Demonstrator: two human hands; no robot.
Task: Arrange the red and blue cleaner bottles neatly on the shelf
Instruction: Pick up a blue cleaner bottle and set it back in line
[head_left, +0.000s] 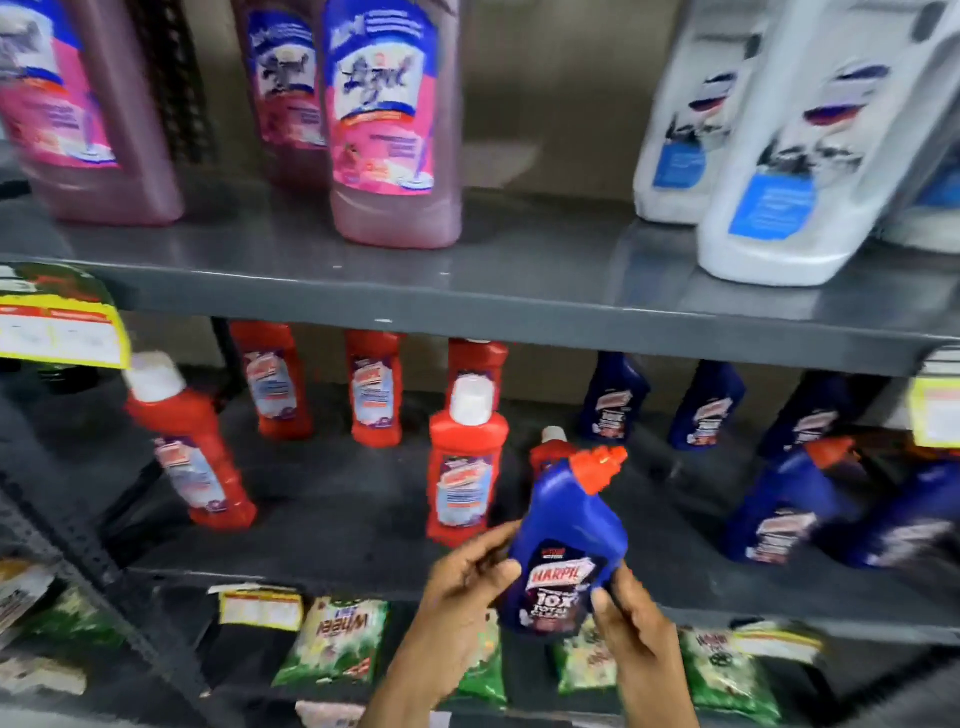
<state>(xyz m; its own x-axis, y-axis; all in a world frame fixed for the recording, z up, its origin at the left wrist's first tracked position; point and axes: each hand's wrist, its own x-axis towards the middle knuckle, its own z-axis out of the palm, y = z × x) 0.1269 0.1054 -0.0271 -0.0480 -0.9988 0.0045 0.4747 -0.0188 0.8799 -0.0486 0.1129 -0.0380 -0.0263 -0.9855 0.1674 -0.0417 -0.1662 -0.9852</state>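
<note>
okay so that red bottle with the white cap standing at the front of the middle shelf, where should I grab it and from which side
Take the red bottle around its upper body, just under the white cap, coming straight in from the front. It stands upright near the shelf edge, with open space on its left. The blue bottle, held in the left hand and right hand, crowds its right, so a one-hand grip probably suits.

- Blue bottle: glossy smooth plastic, with a ribbed orange cap and a shiny printed label.
- Red bottles: the same glossy plastic (white caps look matt).
- Shelf: grey painted metal, smooth, faintly sheened.
- Green packets: crinkled glossy film.
- Price tags: matt paper.
</note>
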